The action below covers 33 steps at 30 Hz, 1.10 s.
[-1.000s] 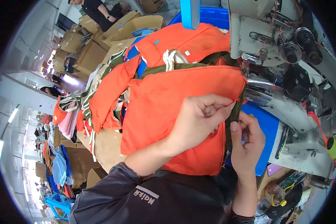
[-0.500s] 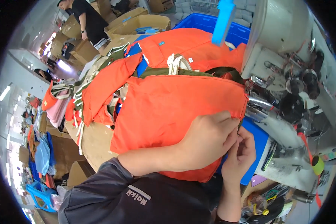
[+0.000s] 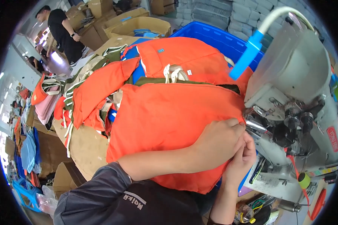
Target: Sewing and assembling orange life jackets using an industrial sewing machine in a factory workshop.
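A large orange fabric piece (image 3: pixel 154 120) lies before me, its far right corner beside the metal parts (image 3: pixel 255 125) of a white sewing machine (image 3: pixel 274 78). My left hand (image 3: pixel 219 142) is pinched on the fabric's right edge, back upward, its fingertips mostly hidden. Just below and right of it, my right hand (image 3: pixel 242 161) has curled fingers closed on the same edge, close against the left one. Olive cloth (image 3: pixel 146 80) and white straps (image 3: pixel 172 73) show behind the piece, among more orange fabric (image 3: pixel 184 52).
A blue lamp (image 3: pixel 244 60) hangs over the pile. Behind stand a blue crate (image 3: pixel 206 32) and cardboard bins (image 3: pixel 135 26). A person in black (image 3: pixel 60 33) is at the upper left. Cloth stacks (image 3: pixel 45 105) are left. Tools and a bottle (image 3: pixel 246 213) sit lower right.
The view has shifted, showing more of the machine top and lamp. My left hand has moved over the right hand's fingertips at the fabric edge. The person in black has moved left.
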Each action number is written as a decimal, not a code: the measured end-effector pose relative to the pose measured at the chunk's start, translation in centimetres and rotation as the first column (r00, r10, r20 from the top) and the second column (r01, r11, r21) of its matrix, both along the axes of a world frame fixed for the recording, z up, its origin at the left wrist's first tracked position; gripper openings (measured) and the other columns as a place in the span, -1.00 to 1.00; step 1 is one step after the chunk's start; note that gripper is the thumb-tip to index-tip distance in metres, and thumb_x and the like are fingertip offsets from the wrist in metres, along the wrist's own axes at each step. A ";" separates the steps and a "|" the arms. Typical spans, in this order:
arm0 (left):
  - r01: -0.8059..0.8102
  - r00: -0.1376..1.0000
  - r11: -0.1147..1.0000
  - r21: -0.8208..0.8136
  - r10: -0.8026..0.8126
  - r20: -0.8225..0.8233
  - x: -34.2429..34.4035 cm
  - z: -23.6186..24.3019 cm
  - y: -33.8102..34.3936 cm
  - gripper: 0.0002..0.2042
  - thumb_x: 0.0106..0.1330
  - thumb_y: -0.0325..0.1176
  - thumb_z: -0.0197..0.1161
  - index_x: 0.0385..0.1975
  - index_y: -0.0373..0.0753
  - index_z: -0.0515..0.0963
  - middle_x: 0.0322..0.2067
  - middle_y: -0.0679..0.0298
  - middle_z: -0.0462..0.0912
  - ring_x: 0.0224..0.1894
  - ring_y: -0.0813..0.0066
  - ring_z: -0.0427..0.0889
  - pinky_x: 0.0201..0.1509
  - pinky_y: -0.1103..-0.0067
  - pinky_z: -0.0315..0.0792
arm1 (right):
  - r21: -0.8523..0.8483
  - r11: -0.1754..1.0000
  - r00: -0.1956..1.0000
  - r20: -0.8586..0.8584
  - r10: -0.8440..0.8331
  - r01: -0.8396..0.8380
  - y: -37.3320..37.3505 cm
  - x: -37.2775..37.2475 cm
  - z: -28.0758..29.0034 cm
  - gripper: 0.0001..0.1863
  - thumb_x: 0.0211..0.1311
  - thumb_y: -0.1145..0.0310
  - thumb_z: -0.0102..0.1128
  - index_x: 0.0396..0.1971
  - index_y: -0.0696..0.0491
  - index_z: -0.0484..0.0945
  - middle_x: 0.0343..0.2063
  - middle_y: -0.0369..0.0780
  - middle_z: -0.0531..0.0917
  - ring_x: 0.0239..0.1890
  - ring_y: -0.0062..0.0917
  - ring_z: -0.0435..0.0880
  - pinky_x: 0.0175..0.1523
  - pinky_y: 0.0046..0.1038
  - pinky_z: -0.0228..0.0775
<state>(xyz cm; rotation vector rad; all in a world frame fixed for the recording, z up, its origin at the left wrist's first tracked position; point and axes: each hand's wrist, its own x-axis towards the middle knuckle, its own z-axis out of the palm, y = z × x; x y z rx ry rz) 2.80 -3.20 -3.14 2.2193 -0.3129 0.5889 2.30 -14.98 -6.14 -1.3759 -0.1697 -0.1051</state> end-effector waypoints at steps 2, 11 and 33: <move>0.001 0.998 0.999 0.034 0.001 -0.055 -0.2 0.7 0.6 -0.73 0.13 -0.42 0.30 -0.17 -0.35 0.55 -0.40 0.14 0.51 -0.40 0.17 0.58 -0.42 0.35 0.43 | -0.060 0.998 1.000 -0.010 0.028 -0.028 0.6 0.4 0.6 -0.75 0.47 0.42 -0.03 -0.02 0.25 0.50 -0.16 -0.24 0.64 -0.15 -0.66 0.59 0.01 -0.61 0.40; -0.615 0.690 0.628 0.477 0.721 -0.061 -9.3 -7.1 13.2 -0.24 0.28 0.17 0.13 0.40 -0.13 0.16 0.32 -0.05 0.18 0.41 -0.09 0.08 0.37 -0.09 -0.02 | -0.225 0.974 0.990 -0.138 -0.006 -0.025 0.1 -1.2 4.5 -0.56 0.41 0.24 0.07 0.09 0.30 0.46 0.07 0.01 0.54 0.11 -0.21 0.49 0.28 -0.30 0.25; -0.051 0.999 0.999 -0.001 0.051 0.014 -4.0 -0.5 1.8 -0.48 0.09 -0.07 0.38 -0.06 -0.30 0.44 -0.17 0.03 0.53 -0.22 0.01 0.60 -0.20 0.25 0.52 | -0.062 0.989 0.990 0.039 0.134 -0.132 -0.8 -2.6 -3.0 -0.61 0.40 0.36 0.03 0.12 0.25 0.37 -0.15 -0.18 0.60 -0.15 -0.54 0.57 0.01 -0.54 0.41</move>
